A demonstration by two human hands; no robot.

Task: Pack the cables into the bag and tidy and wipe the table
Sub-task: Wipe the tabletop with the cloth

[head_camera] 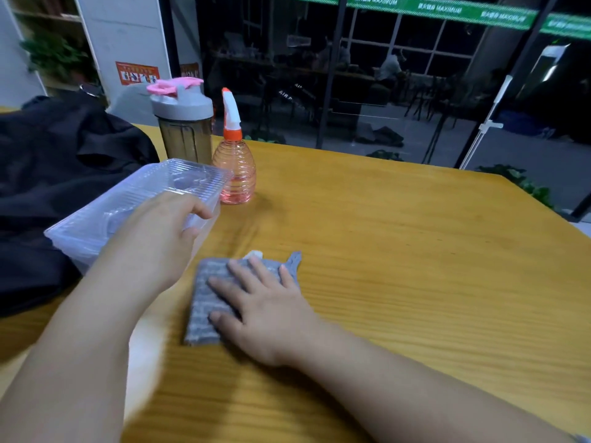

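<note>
Single head cam, wide-angle, sitting above the near edge of the yellow table [399, 235] and looking forward and down across it. It is catching both forearms close in at the bottom of frame, and facing the dark glass wall [383, 75] beyond the far edge. No second view overlapping.

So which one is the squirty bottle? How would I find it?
Look at the yellow wooden table, toward its far left side. Two bottles stand there behind a clear plastic box. The spray bottle is the shorter, round pink see-through one with an orange and white trigger top, right of the tall grey-lidded shaker.
</note>
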